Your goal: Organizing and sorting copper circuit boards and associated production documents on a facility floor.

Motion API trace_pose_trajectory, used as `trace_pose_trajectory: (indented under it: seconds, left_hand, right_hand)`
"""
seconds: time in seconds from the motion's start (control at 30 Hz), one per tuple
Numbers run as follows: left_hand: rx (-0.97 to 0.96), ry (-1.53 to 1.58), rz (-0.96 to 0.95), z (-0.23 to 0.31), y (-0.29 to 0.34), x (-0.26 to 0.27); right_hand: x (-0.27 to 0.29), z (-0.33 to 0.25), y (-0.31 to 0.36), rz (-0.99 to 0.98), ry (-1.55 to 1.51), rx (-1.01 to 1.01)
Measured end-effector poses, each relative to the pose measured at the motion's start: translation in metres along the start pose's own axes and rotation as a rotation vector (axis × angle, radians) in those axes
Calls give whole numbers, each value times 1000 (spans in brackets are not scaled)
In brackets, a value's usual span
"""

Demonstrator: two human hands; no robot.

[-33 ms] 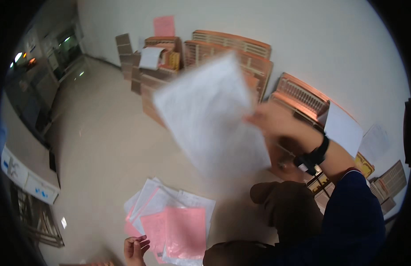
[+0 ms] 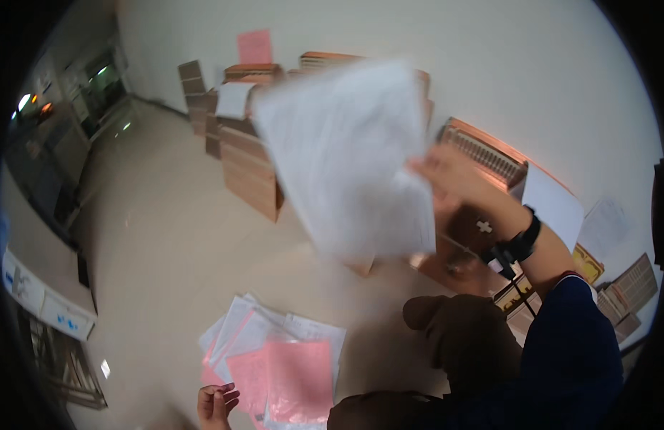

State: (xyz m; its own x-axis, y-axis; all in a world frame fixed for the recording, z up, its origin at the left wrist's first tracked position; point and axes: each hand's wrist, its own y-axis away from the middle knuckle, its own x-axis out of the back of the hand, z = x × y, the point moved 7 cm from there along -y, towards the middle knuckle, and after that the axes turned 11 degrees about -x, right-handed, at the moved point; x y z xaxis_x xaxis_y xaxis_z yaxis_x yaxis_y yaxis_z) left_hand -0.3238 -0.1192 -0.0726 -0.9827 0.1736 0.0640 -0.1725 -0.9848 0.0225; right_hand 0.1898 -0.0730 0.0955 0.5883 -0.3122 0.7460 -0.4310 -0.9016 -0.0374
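Note:
A large white sheet of paper [image 2: 346, 165], smeared by motion, hangs in the air at the middle of the view. My right hand [image 2: 443, 172] pinches it by its right edge; a black band with a small device circles that wrist. Down at the lower left, my left hand [image 2: 216, 405] has its fingers loosely curled and apart, with nothing seen in it. Beside it on the floor lies a spread pile of white papers [image 2: 235, 322] with pink sheets [image 2: 300, 376] on top, the front one shiny like plastic.
Stacked brown and copper-coloured panels [image 2: 249, 168] lean along the wall, some with papers on them, such as a white sheet [image 2: 554, 204]. A pink sheet [image 2: 254, 47] is on the wall. A white-fronted cabinet [image 2: 42, 301] and metal frames [image 2: 67, 369] stand left. My dark-clad knee [image 2: 464, 337] is near the pile.
The white sheet in my right hand has swung upward and slightly to the right. My left hand and the pile of papers stay nearly where they were.

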Motion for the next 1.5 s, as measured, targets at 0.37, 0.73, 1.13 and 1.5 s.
trace_pose_trajectory:
  seconds: [0.37, 0.73, 1.13, 1.5]
  left_hand:
    - [-6, -150, -385, 84, -164, -217]
    - [34, 124, -215, 83, -275, -463]
    - [5, 316, -142, 73, -261, -421]
    - [-31, 360, -461, 59, -278, -449]
  right_hand:
    - [208, 132, 27, 778, -658, 63]
    - [101, 146, -51, 488, -956, 76]
    - [49, 113, -61, 247, -491, 30]
    - [-32, 139, -73, 377, -337, 40]
